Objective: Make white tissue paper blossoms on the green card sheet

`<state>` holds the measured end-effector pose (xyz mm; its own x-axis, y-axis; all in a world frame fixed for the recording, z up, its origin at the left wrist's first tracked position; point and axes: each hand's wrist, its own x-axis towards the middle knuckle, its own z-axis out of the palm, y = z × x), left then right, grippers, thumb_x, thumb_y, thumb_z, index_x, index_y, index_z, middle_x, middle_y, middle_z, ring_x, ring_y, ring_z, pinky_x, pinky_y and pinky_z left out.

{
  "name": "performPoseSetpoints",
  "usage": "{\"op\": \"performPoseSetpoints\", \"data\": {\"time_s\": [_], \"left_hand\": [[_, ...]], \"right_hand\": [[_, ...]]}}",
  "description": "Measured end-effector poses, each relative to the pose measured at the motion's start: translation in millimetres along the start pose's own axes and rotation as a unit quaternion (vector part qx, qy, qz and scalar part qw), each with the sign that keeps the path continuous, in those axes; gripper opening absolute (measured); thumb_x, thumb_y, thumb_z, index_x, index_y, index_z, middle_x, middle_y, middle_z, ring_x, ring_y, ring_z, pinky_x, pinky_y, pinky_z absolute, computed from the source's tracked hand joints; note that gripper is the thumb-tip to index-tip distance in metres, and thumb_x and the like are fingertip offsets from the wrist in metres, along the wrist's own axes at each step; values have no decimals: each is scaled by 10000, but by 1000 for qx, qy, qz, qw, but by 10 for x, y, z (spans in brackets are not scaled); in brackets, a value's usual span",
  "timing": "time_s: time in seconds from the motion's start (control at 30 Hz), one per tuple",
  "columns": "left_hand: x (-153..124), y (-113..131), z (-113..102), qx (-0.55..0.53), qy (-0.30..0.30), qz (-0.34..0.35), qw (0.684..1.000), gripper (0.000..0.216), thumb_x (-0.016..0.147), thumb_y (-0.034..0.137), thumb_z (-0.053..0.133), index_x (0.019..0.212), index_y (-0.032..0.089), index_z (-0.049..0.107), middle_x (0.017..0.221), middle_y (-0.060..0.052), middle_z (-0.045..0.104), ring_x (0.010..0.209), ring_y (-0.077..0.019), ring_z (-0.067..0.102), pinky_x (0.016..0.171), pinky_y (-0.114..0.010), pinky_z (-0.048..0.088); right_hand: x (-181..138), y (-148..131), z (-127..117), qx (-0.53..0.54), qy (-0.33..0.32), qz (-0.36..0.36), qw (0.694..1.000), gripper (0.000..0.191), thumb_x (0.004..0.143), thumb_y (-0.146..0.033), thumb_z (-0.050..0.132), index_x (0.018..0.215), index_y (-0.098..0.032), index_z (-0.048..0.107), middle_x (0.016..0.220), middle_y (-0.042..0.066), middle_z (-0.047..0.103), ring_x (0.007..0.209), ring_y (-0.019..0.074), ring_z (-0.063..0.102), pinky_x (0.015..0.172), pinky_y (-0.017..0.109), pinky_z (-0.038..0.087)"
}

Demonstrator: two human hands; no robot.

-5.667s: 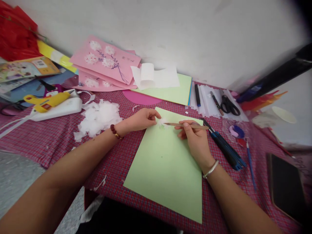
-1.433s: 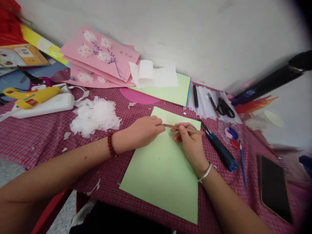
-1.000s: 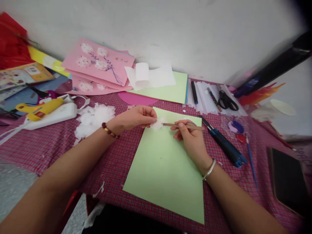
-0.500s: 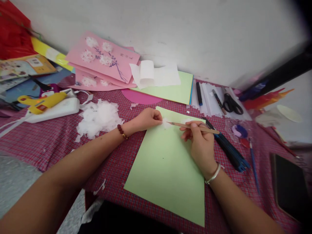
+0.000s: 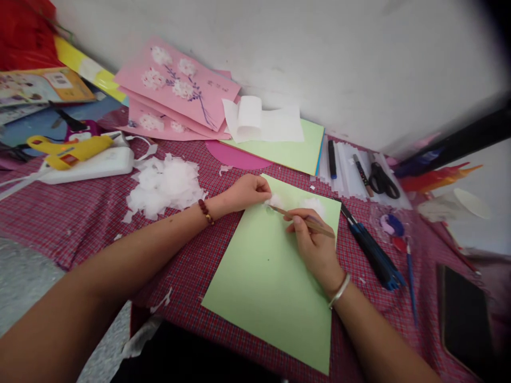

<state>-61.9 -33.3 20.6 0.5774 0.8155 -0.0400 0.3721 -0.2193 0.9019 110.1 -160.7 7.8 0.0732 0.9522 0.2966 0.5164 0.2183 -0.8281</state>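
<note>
A light green sheet of paper (image 5: 271,276) lies on the red checked tablecloth (image 5: 80,218) in front of me. My left hand (image 5: 245,192) rests at the sheet's far left corner, fingers pinched on a small white tissue tuft (image 5: 274,200). My right hand (image 5: 313,242) grips a thin wooden stick (image 5: 303,222) like a pencil, its tip pointing at that tuft. A second white tuft (image 5: 313,205) sits on the sheet just beyond my right fingers.
A heap of white tissue scraps (image 5: 165,183) lies to the left, beside a yellow glue gun (image 5: 69,151). Pink flower cards (image 5: 179,90) lean at the wall. Blue-handled brushes (image 5: 371,247), scissors (image 5: 381,178), markers and a dark phone (image 5: 465,319) are on the right.
My right hand has drawn the stick nearer and tilted it, uncovering a second white tuft on the sheet. My left hand stays pinched at the sheet's corner. The view has shifted slightly.
</note>
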Motion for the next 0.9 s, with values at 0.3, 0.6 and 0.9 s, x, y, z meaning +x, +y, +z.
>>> {"op": "performPoseSetpoints", "data": {"time_s": [0.3,0.6,0.9], "left_hand": [[-49,21,-31,-62,35,-27,997,95,756,151,527,759,111,614,605,22,532,528,-63,423,493,-193,306],[-102,57,-112,-59,26,-28,998,128,745,187,545,823,120,622,618,32,522,512,-62,406,473,-188,287],[-821,379,-1107,39,103,-59,992,140,769,228,601,860,125,630,678,-5,587,552,-70,476,510,-190,355]], "right_hand": [[-39,-52,-37,-217,-114,-201,948,204,936,-171,442,1065,-229,589,1016,67,637,852,190,626,697,298,483],[-56,-27,-35,-150,-84,-171,970,172,944,-207,446,999,-220,608,944,59,642,827,178,614,718,305,491],[22,110,-33,233,81,119,962,239,903,-413,533,904,-184,601,741,16,646,565,128,579,568,269,475]]}}
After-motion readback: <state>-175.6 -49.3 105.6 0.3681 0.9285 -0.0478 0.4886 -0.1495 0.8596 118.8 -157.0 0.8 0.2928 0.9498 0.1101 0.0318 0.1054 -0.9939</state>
